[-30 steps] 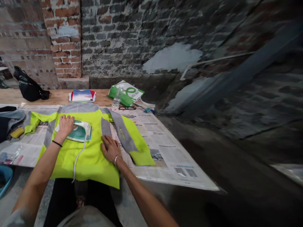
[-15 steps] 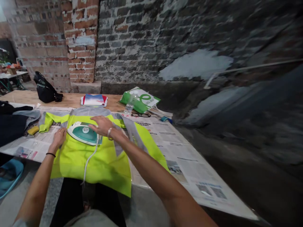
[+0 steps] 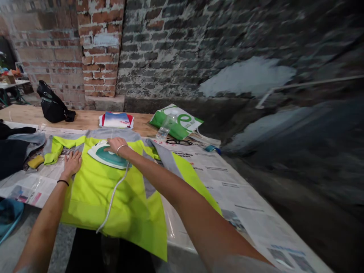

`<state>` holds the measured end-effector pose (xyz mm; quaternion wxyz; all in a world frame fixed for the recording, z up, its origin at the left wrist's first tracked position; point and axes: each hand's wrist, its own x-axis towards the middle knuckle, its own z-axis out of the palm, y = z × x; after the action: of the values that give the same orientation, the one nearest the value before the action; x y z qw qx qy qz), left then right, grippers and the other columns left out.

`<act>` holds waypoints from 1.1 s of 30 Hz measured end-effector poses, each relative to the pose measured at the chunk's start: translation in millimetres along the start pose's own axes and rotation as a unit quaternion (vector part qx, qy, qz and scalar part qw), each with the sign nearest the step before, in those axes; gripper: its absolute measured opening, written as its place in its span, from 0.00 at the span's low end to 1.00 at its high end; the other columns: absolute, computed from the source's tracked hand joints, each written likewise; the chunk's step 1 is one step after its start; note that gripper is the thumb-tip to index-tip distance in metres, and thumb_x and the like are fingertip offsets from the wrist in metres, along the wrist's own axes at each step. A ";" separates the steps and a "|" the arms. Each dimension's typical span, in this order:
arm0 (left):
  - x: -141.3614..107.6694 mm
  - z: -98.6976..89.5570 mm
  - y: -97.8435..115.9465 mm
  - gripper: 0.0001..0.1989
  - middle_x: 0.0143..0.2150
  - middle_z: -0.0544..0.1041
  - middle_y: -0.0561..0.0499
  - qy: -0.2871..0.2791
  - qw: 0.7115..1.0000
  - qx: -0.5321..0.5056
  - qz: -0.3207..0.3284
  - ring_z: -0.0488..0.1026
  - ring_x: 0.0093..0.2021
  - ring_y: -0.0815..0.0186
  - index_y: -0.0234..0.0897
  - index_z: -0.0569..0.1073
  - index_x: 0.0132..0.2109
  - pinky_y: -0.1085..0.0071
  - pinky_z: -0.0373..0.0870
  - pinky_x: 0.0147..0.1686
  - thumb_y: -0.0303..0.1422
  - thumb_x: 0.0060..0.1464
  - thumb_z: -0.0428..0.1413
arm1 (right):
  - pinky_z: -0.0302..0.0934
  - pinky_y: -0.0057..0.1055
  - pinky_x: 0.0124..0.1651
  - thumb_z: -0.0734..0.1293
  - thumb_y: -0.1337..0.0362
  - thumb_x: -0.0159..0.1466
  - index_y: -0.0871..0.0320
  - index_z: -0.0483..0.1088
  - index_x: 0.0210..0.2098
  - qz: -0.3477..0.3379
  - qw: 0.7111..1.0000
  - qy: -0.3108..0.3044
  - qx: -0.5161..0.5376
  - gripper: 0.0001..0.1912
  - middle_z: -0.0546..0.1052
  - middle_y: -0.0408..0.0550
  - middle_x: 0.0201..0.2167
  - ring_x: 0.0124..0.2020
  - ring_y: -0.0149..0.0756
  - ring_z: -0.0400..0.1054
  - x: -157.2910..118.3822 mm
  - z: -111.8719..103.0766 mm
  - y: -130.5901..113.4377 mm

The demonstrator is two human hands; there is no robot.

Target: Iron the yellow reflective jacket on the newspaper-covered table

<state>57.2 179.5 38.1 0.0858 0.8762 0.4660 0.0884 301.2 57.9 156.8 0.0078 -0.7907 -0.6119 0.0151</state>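
Note:
A neon yellow and grey garment [image 3: 113, 193] lies spread over the newspaper-covered table, its lower edge hanging past the front. On its upper part rests a white and teal iron [image 3: 109, 156], the tip pointing left and a pale cord trailing down over the cloth. My right hand [image 3: 117, 146] is closed round the iron's handle. My left hand [image 3: 72, 163] lies flat with fingers spread at the garment's left edge, holding nothing.
Behind the garment are a black bag [image 3: 54, 104], folded cloth [image 3: 117, 120], a green and white bag [image 3: 179, 121], a clear bottle [image 3: 167, 127] and glasses [image 3: 179, 142]. Dark clothes [image 3: 13, 153] and a yellow sponge-like block [image 3: 36, 162] lie left. A brick wall stands behind.
The iron has shifted slightly up the garment in my right hand, its tip turned a little more upward. My left hand's fingers have spread flatter. The camera view has shifted slightly.

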 end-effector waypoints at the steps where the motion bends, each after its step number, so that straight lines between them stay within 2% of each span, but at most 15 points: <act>1: 2.0 0.3 -0.1 0.27 0.76 0.59 0.46 -0.001 1.000 0.003 0.000 0.49 0.76 0.44 0.45 0.65 0.71 0.32 0.43 0.70 0.37 0.68 0.41 | 0.65 0.36 0.54 0.68 0.49 0.69 0.58 0.73 0.59 0.013 1.000 0.003 -0.005 0.25 0.79 0.60 0.55 0.56 0.46 0.74 8.0 -1.0 8.8; 3: 2.5 1.3 -0.4 0.27 0.76 0.58 0.48 -0.001 1.000 0.009 0.002 0.48 0.77 0.45 0.46 0.64 0.71 0.33 0.43 0.71 0.37 0.69 0.41 | 0.65 0.37 0.54 0.67 0.51 0.70 0.61 0.73 0.59 0.035 0.999 0.006 -0.014 0.25 0.78 0.63 0.56 0.56 0.47 0.73 21.5 -3.2 25.7; 5: 0.4 1.9 -0.6 0.27 0.76 0.58 0.49 -0.002 1.000 0.014 0.007 0.46 0.77 0.47 0.45 0.63 0.71 0.35 0.42 0.71 0.38 0.69 0.40 | 0.65 0.38 0.54 0.67 0.48 0.69 0.63 0.74 0.58 0.044 0.999 0.001 -0.020 0.28 0.78 0.65 0.56 0.56 0.50 0.73 29.5 -5.1 38.5; 9: -3.2 0.3 0.1 0.28 0.76 0.57 0.49 -0.006 1.000 0.018 0.013 0.45 0.78 0.48 0.42 0.62 0.72 0.37 0.42 0.72 0.38 0.69 0.38 | 0.66 0.35 0.51 0.68 0.38 0.64 0.59 0.77 0.54 0.014 0.999 -0.029 -0.023 0.33 0.80 0.61 0.53 0.53 0.51 0.75 21.5 -6.6 42.6; 12: -3.5 -2.3 1.0 0.28 0.76 0.57 0.47 -0.007 1.000 0.017 0.011 0.46 0.77 0.47 0.41 0.63 0.71 0.36 0.44 0.71 0.38 0.69 0.38 | 0.65 0.32 0.48 0.70 0.36 0.61 0.56 0.78 0.51 -0.027 0.998 -0.056 -0.024 0.32 0.82 0.57 0.50 0.52 0.49 0.75 -8.5 -5.6 31.0; 17: -3.8 -9.6 5.2 0.27 0.75 0.61 0.46 0.006 1.000 0.012 0.014 0.51 0.76 0.46 0.43 0.66 0.70 0.35 0.47 0.70 0.36 0.68 0.41 | 0.63 0.31 0.43 0.68 0.36 0.62 0.52 0.77 0.48 -0.110 0.988 -0.097 -0.045 0.29 0.83 0.55 0.44 0.48 0.47 0.77 -82.4 -4.3 10.1; 20: -6.8 -17.3 13.1 0.26 0.74 0.62 0.42 0.037 0.999 0.009 0.009 0.51 0.76 0.45 0.37 0.67 0.68 0.35 0.45 0.71 0.35 0.67 0.43 | 0.62 0.31 0.44 0.66 0.36 0.64 0.52 0.76 0.51 -0.119 0.985 -0.110 -0.060 0.29 0.83 0.55 0.44 0.49 0.48 0.77 -113.0 -8.2 1.9; 22: -15.3 -21.5 20.5 0.26 0.74 0.60 0.37 0.068 0.998 0.007 -0.001 0.51 0.76 0.43 0.32 0.67 0.68 0.36 0.45 0.71 0.33 0.66 0.44 | 0.63 0.32 0.45 0.65 0.36 0.66 0.52 0.75 0.53 -0.107 0.986 -0.107 -0.063 0.30 0.83 0.56 0.45 0.50 0.48 0.77 -121.0 -12.1 -1.9; 24: -34.2 -21.2 27.8 0.26 0.73 0.61 0.35 0.092 0.996 0.001 -0.008 0.54 0.75 0.44 0.30 0.67 0.67 0.40 0.49 0.71 0.32 0.65 0.45 | 0.63 0.33 0.46 0.64 0.36 0.66 0.53 0.74 0.55 -0.092 0.988 -0.102 -0.063 0.31 0.83 0.58 0.46 0.50 0.49 0.77 -120.9 -15.0 -4.1; 27: -84.6 -8.2 37.1 0.28 0.71 0.66 0.37 0.106 0.994 -0.013 0.011 0.60 0.72 0.50 0.32 0.64 0.68 0.50 0.59 0.70 0.37 0.64 0.48 | 0.64 0.35 0.47 0.62 0.36 0.67 0.54 0.73 0.56 -0.081 0.991 -0.092 -0.060 0.32 0.82 0.60 0.48 0.51 0.50 0.76 -112.3 -15.1 -3.3; 28: -104.9 -1.0 40.0 0.32 0.71 0.66 0.38 0.114 0.993 -0.019 0.024 0.61 0.72 0.51 0.32 0.61 0.70 0.51 0.60 0.69 0.41 0.63 0.50 | 0.64 0.35 0.48 0.62 0.36 0.67 0.54 0.73 0.56 -0.080 0.991 -0.089 -0.058 0.33 0.82 0.60 0.48 0.52 0.51 0.76 -108.2 -14.0 -2.0; 30: -143.9 14.2 46.0 0.44 0.73 0.62 0.34 0.162 0.984 -0.044 0.053 0.58 0.74 0.46 0.30 0.55 0.73 0.47 0.60 0.69 0.53 0.59 0.54 | 0.64 0.36 0.48 0.61 0.36 0.68 0.54 0.73 0.56 -0.079 0.992 -0.080 -0.055 0.33 0.82 0.60 0.49 0.52 0.51 0.76 -97.6 -10.8 2.2; 33: -183.1 30.6 54.7 0.59 0.73 0.60 0.27 0.167 0.986 -0.022 0.018 0.54 0.74 0.38 0.23 0.52 0.73 0.43 0.57 0.69 0.64 0.49 0.57 | 0.65 0.36 0.50 0.63 0.35 0.66 0.53 0.73 0.57 -0.063 0.995 -0.064 -0.046 0.33 0.82 0.59 0.50 0.54 0.50 0.75 -73.3 -6.0 12.3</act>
<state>7.5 -5.0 7.4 0.0247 0.8553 0.4558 0.2449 295.0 -16.1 163.4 -0.0666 -0.7476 -0.6597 0.0375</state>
